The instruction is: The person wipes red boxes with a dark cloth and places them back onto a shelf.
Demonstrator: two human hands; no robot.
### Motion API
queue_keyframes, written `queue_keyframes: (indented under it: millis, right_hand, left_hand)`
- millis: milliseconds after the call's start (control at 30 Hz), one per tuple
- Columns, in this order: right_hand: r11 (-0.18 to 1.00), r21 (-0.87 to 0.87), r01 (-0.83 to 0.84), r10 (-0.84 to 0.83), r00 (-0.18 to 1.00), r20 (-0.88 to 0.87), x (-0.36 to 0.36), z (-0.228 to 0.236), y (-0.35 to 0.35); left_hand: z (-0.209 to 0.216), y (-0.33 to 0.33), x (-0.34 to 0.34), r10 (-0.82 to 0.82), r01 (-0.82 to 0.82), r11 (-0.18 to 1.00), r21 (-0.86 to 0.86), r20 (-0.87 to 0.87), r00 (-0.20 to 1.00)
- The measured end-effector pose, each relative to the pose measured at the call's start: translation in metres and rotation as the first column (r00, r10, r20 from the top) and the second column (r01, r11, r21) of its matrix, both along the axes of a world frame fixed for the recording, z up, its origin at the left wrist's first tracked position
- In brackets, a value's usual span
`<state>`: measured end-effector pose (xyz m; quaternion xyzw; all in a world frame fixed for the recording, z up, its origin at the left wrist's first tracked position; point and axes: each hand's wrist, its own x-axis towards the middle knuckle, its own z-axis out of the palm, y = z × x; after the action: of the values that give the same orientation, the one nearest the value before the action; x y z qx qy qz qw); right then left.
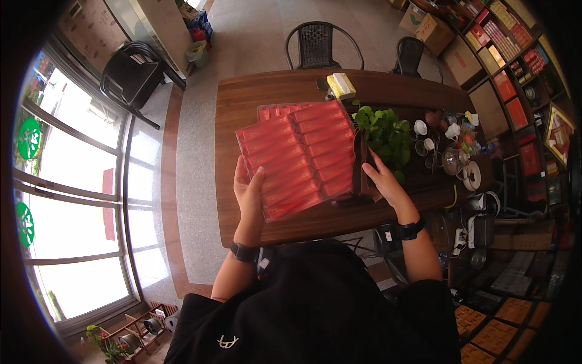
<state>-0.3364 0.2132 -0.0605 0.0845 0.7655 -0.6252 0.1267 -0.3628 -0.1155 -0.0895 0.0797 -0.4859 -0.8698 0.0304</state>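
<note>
Fingers of your left hand (247,192) pinch the left edge of a clear tray of red packets (303,161), the thumb on top and the other fingers curled beneath and behind the rim. On your right hand (390,185), thumb and fingers close on a dark brown piece (361,167) set against the tray's right edge; how far they reach under it is hidden.

In the head view the tray sits at the middle of the frame, its face toward you, tilted slightly, its right end higher than its left. A second clear tray (265,113) peeks out behind its upper left corner. Beneath lies your wooden table (229,151).

You have a strip of open wood left of the tray, and another below it, down to the near table edge. Your right side is tighter: a leafy plant (382,130) stands just beside the brown piece, with tea ware (464,164) farther right. Just past the tray's upper edge lies a yellow tissue pack (341,86), and beyond the far table edge stands a chair (320,45).
</note>
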Motion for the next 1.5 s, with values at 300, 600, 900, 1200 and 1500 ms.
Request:
queue_keyframes:
  millis: [300,600,900,1200,1500]
  right_hand:
    - [0.968,-0.132,0.214,-0.217,0.976,-0.008,0.060,0.044,0.061]
    - [0.885,-0.284,0.368,-0.376,0.926,0.028,0.074,0.040,0.073]
    - [0.461,-0.750,0.474,-0.398,0.866,0.303,0.073,0.040,0.069]
    - [0.742,-0.515,0.428,-0.433,0.894,0.118,0.081,-0.034,-0.002]
    - [0.720,-0.351,0.599,-0.652,0.756,-0.048,0.062,-0.004,-0.017]
  left_hand:
    - [0.074,0.050,0.041,-0.193,0.206,0.955,-0.215,0.080,0.978]
    - [0.106,0.030,0.040,-0.335,0.358,0.821,-0.444,0.133,0.933]
    - [0.138,-0.027,-0.083,-0.791,0.747,0.554,-0.368,0.049,0.610]
    - [0.115,-0.001,-0.208,-0.881,0.744,0.056,-0.666,0.317,0.350]
    - [0.091,0.031,-0.218,-0.862,-0.003,-0.086,-0.996,0.073,0.502]
